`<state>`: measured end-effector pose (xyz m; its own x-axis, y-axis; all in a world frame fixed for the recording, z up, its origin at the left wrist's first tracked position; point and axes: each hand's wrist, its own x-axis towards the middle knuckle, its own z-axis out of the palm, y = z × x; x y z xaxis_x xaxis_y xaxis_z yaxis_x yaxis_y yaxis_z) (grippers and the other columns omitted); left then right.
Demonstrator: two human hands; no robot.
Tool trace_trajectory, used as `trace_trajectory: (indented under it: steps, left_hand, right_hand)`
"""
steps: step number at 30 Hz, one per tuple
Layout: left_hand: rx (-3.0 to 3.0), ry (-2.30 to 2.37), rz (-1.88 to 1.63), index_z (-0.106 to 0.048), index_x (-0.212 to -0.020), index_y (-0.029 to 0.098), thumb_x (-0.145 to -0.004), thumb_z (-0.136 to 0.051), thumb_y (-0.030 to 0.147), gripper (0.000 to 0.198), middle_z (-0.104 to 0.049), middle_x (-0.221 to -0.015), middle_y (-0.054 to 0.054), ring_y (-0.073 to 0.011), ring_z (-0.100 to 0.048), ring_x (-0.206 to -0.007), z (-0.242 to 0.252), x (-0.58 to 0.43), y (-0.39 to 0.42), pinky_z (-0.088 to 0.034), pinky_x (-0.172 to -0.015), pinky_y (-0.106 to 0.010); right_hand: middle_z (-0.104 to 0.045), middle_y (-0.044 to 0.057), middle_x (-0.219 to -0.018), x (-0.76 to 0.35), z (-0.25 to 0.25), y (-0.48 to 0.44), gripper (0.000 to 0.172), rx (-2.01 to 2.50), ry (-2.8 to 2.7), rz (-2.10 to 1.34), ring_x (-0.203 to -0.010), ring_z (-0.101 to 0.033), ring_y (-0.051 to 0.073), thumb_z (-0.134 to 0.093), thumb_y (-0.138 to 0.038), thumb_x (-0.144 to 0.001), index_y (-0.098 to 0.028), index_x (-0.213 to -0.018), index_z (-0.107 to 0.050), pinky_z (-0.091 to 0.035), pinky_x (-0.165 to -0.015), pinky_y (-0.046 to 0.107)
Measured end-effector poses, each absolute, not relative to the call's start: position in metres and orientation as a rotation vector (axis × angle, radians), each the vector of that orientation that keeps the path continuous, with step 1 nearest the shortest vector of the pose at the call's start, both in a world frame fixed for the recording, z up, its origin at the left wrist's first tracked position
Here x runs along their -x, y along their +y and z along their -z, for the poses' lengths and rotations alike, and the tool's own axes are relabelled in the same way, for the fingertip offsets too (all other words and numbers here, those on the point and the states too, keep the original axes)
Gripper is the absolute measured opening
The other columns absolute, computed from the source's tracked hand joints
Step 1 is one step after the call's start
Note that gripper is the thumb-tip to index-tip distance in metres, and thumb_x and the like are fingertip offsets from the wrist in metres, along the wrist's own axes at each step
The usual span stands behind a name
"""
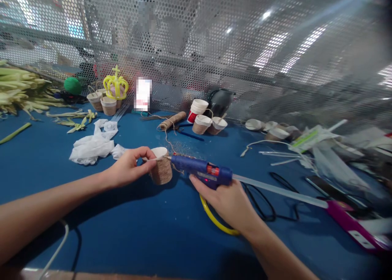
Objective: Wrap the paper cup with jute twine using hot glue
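Observation:
A small cup wrapped in brown twine (162, 172) is pinched at its rim by my left hand (134, 165), tilted above the blue table. My right hand (229, 202) grips a blue hot glue gun (199, 167) with a red light showing on its side. The gun's nozzle points left and meets the cup near its rim; whether it touches cannot be made out. A long clear glue stick (278, 191) sticks out of the gun's back end. Loose twine runs from the cup toward a twine roll (173, 120) behind it.
Crumpled white tissue (93, 147) lies left of the cup. Several twine-wrapped cups (202, 124) stand at the back. A yellow ring (214, 218) lies under my right hand, black cords and a purple power strip (352, 227) to the right. A perforated metal screen (183, 47) borders the table.

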<state>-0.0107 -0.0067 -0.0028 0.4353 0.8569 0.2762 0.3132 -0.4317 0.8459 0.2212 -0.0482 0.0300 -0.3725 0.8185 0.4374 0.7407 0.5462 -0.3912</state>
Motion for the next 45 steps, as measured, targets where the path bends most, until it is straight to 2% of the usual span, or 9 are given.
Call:
trace_trajectory:
  steps: [9,16,24,29,34,40,45]
  left_hand:
    - [-1.956,0.962,-0.935,-0.052,-0.075,0.014,-0.082,-0.045,0.030,0.019,-0.060,-0.076,-0.005,-0.0148,-0.054,-0.074,0.0041,0.0118,-0.0054,-0.044,-0.068,-0.027]
    - [-1.959,0.957,-0.925,-0.052,-0.076,0.014,-0.082,-0.044,0.031,0.019,-0.060,-0.076,-0.004,-0.0139,-0.054,-0.073,0.0039,0.0120,-0.0057,-0.043,-0.069,-0.027]
    - [-1.969,0.928,-0.914,-0.051,-0.079,0.014,-0.083,-0.043,0.032,0.020,-0.060,-0.079,-0.004,-0.0145,-0.054,-0.076,0.0059,0.0145,-0.0046,-0.043,-0.071,-0.028]
    - [-1.958,0.906,-0.917,-0.051,-0.080,0.014,-0.084,-0.043,0.033,0.021,-0.059,-0.082,-0.005,-0.0148,-0.053,-0.077,0.0080,0.0157,-0.0029,-0.043,-0.071,-0.027]
    - [-1.949,0.919,-0.901,-0.051,-0.080,0.014,-0.083,-0.044,0.032,0.020,-0.058,-0.084,-0.005,-0.0152,-0.052,-0.079,0.0073,0.0162,-0.0026,-0.042,-0.073,-0.028]
    - [-1.929,0.920,-0.893,-0.051,-0.081,0.014,-0.084,-0.043,0.032,0.020,-0.058,-0.082,-0.005,-0.0145,-0.052,-0.077,0.0060,0.0166,-0.0032,-0.042,-0.073,-0.028]
    - [-1.933,0.922,-0.907,-0.051,-0.080,0.014,-0.083,-0.044,0.033,0.020,-0.058,-0.082,-0.005,-0.0145,-0.052,-0.077,0.0072,0.0163,-0.0019,-0.042,-0.072,-0.028]
  right_hand:
    - [-0.066,0.005,-0.062,-0.2219,-0.0287,-0.0477,0.018,1.254,-2.203,-0.154,-0.067,-0.063,0.022,-0.051,-0.028,-0.074,-0.025,-0.079,-0.068,-0.049,-0.064,0.034]
    - [-0.066,0.004,-0.060,-0.2210,-0.0284,-0.0490,0.018,1.255,-2.212,-0.163,-0.064,-0.062,0.021,-0.051,-0.027,-0.074,-0.024,-0.078,-0.068,-0.049,-0.063,0.033]
    - [-0.063,0.003,-0.055,-0.2280,-0.0241,-0.0443,0.024,1.295,-2.290,-0.121,-0.050,-0.058,0.017,-0.045,-0.026,-0.076,-0.022,-0.078,-0.069,-0.048,-0.053,0.030]
    - [-0.064,0.004,-0.058,-0.2268,-0.0276,-0.0417,0.028,1.318,-2.282,-0.083,-0.054,-0.059,0.018,-0.043,-0.025,-0.077,-0.020,-0.081,-0.070,-0.049,-0.056,0.031]
    - [-0.060,0.002,-0.050,-0.2235,-0.0290,-0.0443,0.024,1.334,-2.217,-0.207,-0.046,-0.055,0.017,-0.047,-0.027,-0.077,-0.019,-0.073,-0.069,-0.048,-0.048,0.029]
    - [-0.065,0.002,-0.059,-0.2218,-0.0298,-0.0463,0.019,1.268,-2.232,-0.200,-0.055,-0.060,0.018,-0.049,-0.024,-0.075,-0.022,-0.077,-0.068,-0.050,-0.055,0.030]
    - [-0.062,0.003,-0.052,-0.2221,-0.0309,-0.0446,0.023,1.349,-2.171,-0.239,-0.047,-0.057,0.017,-0.046,-0.025,-0.078,-0.017,-0.075,-0.068,-0.049,-0.049,0.029]
